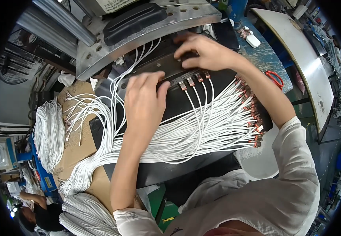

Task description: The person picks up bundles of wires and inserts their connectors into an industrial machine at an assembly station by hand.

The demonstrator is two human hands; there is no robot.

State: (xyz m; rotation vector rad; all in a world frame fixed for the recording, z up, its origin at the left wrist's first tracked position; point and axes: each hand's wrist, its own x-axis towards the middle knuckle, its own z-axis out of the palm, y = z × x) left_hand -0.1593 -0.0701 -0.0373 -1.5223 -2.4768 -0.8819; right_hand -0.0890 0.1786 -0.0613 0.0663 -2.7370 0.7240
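Observation:
A dark metal mould plate (154,65) lies under the press. Over its near left edge is my left hand (145,98), thumb apart from the curled fingers, with nothing visible in it. My right hand (208,51) hovers at the plate's right side, fingers bent and spread, also with nothing visible in it. Between and below my hands, several metal connectors (191,82) stand in a row along the plate's near edge. White cables run from them down into a wide bundle of white cables (194,135). More white cables (139,59) reach in under the press at the left.
The press's thick steel plate (147,37) overhangs the work, with metal columns (62,25) at the left. Coiled white cables (49,135) lie on cardboard (76,141). Red-handled scissors (274,80) rest at the right. Another person (40,210) is at the lower left.

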